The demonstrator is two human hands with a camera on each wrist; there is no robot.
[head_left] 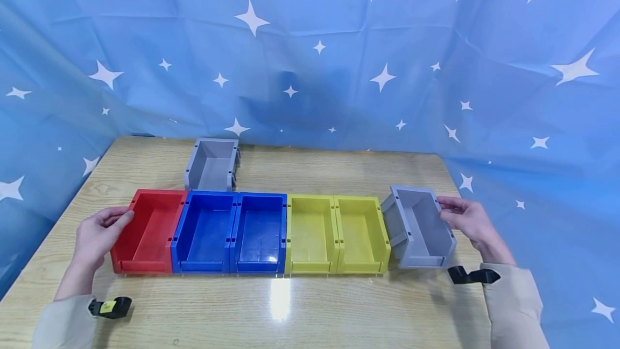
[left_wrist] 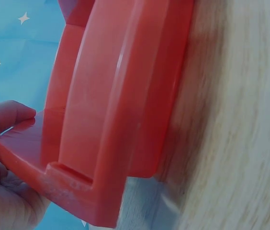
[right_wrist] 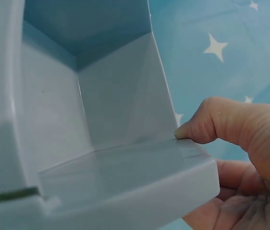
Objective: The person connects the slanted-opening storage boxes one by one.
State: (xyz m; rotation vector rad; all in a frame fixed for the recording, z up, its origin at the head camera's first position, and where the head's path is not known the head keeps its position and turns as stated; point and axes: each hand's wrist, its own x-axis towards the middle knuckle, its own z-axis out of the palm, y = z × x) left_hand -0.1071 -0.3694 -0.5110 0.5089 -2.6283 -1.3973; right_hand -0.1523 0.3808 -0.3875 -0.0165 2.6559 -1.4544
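Observation:
My left hand (head_left: pixel 99 233) pinches the left side wall of a red storage bin (head_left: pixel 154 228), with the thumb over the rim. In the left wrist view, the thumb and palm sit around that wall of the red bin (left_wrist: pixel 101 96). My right hand (head_left: pixel 472 225) grips the right wall of a grey bin (head_left: pixel 426 225), which leans at an angle beside the row. In the right wrist view, the thumb presses the rim of the grey bin (right_wrist: pixel 125 105), fingers on the outer side. A blue bin (head_left: pixel 208 233), a second blue bin (head_left: pixel 259 230) and two yellow bins (head_left: pixel 312 228) stand between.
Another grey bin (head_left: pixel 215 171) stands behind the red and first blue bins. All sit on a wood-grain table (head_left: pixel 203 311). A blue curtain (head_left: pixel 319 90) with white stars hangs behind the table and along its sides. A narrow gap separates the leaning grey bin from the yellow ones.

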